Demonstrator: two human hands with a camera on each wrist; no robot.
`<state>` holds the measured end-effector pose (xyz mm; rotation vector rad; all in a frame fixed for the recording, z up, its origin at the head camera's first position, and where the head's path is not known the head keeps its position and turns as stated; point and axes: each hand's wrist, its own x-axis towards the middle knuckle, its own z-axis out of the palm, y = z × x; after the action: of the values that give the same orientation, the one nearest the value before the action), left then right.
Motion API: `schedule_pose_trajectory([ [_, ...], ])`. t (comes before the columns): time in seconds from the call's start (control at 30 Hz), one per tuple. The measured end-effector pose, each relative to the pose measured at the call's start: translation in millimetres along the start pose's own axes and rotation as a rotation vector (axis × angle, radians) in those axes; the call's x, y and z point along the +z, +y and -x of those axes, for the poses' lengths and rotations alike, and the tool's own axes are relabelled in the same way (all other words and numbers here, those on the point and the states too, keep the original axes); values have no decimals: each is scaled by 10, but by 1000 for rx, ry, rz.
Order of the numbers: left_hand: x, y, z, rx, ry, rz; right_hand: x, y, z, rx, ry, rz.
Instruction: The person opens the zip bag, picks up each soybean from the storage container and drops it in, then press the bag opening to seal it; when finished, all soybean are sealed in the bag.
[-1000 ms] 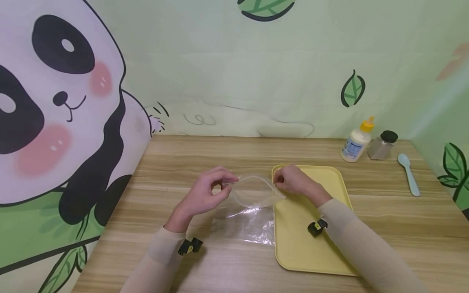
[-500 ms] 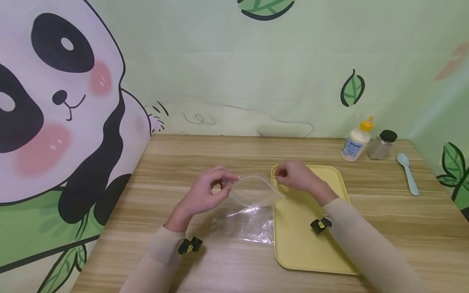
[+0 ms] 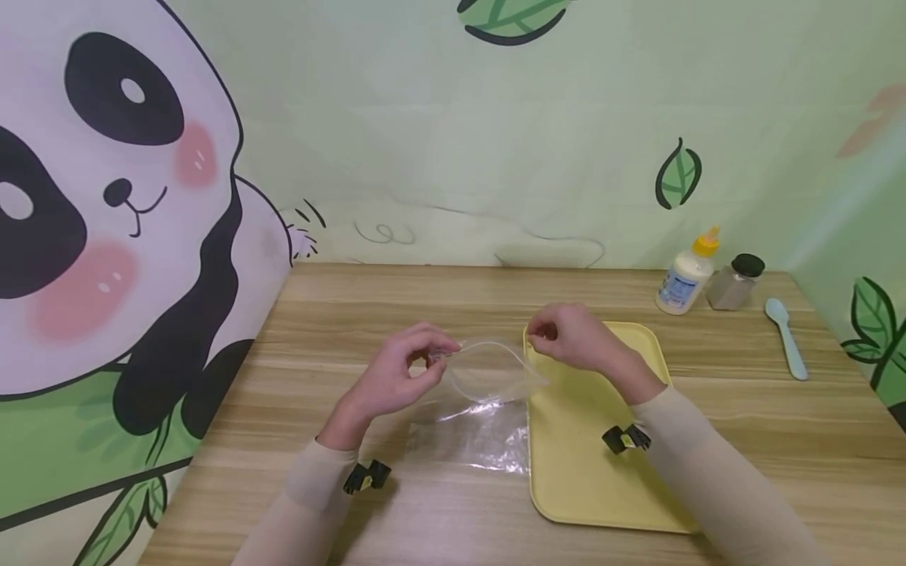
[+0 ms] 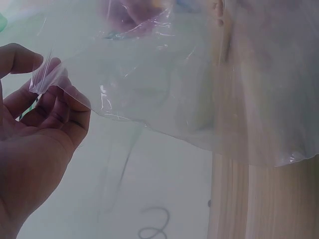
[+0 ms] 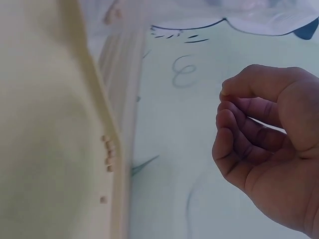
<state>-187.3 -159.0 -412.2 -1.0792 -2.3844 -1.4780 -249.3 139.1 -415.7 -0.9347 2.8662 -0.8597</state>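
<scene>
A clear plastic zip bag lies partly over the table, its mouth held up as a loop. My left hand pinches the left edge of that mouth between thumb and fingers; the left wrist view shows the film bunched at the fingertips. Over the far left corner of a yellow tray, my right hand has its thumb and index tips together, other fingers curled. Whether something small sits between them, I cannot tell. Several small brown pellets lie in the tray beside its rim.
At the back right stand a white squeeze bottle with a yellow cap and a jar with a black lid. A light blue spoon lies nearby. The patterned wall rises behind the table.
My right hand has shifted slightly up and right from the tray's corner, its thumb and index tips now together. My left hand keeps its place on the bag's mouth.
</scene>
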Motion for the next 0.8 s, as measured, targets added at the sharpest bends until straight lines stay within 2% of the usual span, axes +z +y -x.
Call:
schedule_pose_trajectory([
  [0.3,5,-12,14,7,1,2,-115,-257,92,-55,43,-13],
  [0.57,13,-29,10,0,1,9,-180,-459,187,-200,126,-18],
  [0.8,5,-21,8,-13,1,8,-165,-540,216,-292,137,-74],
])
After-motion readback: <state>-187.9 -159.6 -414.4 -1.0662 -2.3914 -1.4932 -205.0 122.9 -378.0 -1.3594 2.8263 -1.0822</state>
